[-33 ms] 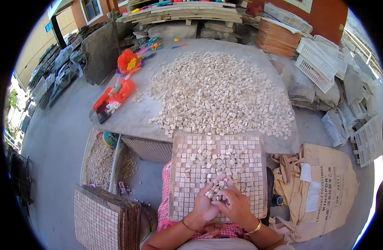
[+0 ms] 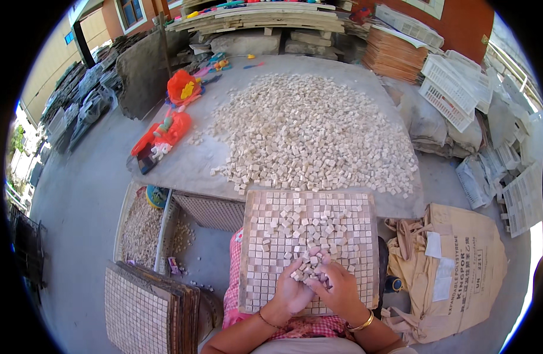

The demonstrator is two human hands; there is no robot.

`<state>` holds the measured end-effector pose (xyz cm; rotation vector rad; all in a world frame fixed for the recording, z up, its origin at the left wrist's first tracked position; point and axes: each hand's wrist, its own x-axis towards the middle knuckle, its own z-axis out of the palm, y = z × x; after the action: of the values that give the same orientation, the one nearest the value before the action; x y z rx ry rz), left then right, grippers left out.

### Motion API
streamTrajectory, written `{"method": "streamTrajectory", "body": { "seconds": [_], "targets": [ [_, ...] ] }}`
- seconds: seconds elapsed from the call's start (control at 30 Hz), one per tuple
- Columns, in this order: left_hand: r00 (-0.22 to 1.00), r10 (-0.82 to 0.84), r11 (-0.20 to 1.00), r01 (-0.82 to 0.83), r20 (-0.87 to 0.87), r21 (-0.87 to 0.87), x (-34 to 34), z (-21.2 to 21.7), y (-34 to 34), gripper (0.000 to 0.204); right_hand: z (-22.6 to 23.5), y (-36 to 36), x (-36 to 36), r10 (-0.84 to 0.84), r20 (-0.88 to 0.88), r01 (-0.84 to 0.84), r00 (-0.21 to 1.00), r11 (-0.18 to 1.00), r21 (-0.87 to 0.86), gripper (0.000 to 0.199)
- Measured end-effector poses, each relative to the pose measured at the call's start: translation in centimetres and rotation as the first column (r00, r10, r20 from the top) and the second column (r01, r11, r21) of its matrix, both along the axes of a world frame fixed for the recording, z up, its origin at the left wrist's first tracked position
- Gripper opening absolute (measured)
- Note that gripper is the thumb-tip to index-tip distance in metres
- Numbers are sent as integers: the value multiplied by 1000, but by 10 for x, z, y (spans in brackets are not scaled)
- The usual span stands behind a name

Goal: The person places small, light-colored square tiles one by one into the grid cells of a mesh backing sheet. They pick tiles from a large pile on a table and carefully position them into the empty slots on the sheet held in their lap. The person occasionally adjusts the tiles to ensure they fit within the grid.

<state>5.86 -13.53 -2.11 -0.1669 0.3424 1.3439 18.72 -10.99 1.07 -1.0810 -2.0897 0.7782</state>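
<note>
In the head view, the left hand (image 2: 290, 292) lay palm up at the lower centre of the frame, its fingers cupped around a small heap of pale cubes (image 2: 307, 271). The right hand (image 2: 342, 290) bent over the same heap from the right, fingers curled against it, though whether they pinched any single piece I could not tell. Both hands hung over the lower part of a gridded board (image 2: 244, 259), which filled the lower centre of the frame. Many of its cells carried pieces, while loose cubes (image 2: 321, 227) lay jumbled across its middle. Above it, a grey surface (image 2: 195, 172) bore a broad pile of cubes (image 2: 319, 135) at the upper centre, and stacked boards (image 2: 138, 312) stood at the lower left. Handling the heap well seemed to call for a low left palm, so that a slipped piece dropped only onto the board, with the right fingertips shifting a few pieces at once, lightly, and turning them flat. The wrists, I judged, were best lifted clear of the seated pieces, since a dragging cuff or bracelet (image 2: 366, 321) could have knocked a row askew
</note>
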Motion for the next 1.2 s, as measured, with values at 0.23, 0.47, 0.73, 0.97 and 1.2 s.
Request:
{"method": "streamTrajectory", "body": {
  "seconds": [0.23,0.47,0.73,0.97,1.2],
  "targets": [
    [999,-23,999,22,45,37,-1,-5,-4,44,7,14,3,83,-34,-81,996,995,50,23],
    [995,-95,992,98,40,-80,0,3,-10,42,7,23,15,115,-377,-278,919,867,-413,19],
    [1000,-2,996,3,18,-85,2,-16,-9,28,6,19,30,-88,-585,-398,806,652,-646,17],
    [985,-19,981,-15,-170,-194,4,-2,-12,26,2,-1,-2,257,19,-253,966,961,-108,19],
    [999,-15,998,12,-51,-55,-2,-4,-12,29,4,11,9,122,-106,-133,987,986,-104,20]
  ]
}}
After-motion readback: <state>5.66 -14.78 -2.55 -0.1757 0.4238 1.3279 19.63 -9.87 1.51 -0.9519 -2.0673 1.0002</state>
